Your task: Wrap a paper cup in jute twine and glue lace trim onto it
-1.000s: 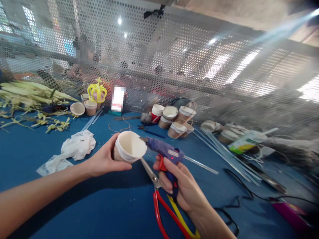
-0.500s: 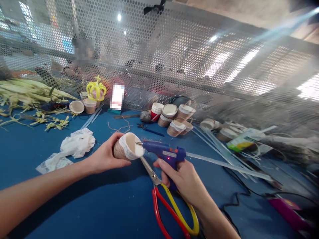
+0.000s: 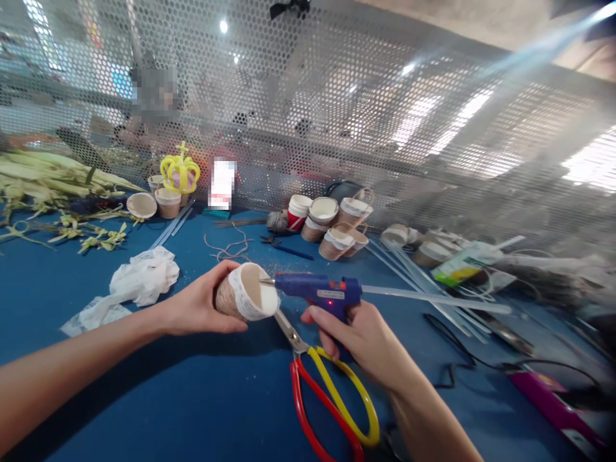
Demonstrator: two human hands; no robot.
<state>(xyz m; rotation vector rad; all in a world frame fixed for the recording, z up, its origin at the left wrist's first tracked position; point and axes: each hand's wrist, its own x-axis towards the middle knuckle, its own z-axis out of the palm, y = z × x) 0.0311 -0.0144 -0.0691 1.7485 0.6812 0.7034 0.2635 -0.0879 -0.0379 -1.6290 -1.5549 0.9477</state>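
Observation:
My left hand is wrapped round a twine-covered paper cup with a white lace band below its rim. The cup is tilted, its mouth facing right. A blue hot glue gun is gripped in my right hand, its red light lit and a long clear glue stick sticking out of its back. The metal nozzle reaches over the near side of the cup's opening; whether it touches the inner wall I cannot tell. Beneath lie scissors with one red and one yellow handle.
White lace lies left on the blue table. Several cups, grey twine and pliers stand or lie behind. Loose glue sticks and a purple power strip are right. A perforated metal screen closes the back.
The camera view has shifted slightly. The glue gun sits a little more level, and the cup has tipped slightly in my left hand. Both hands keep their holds.

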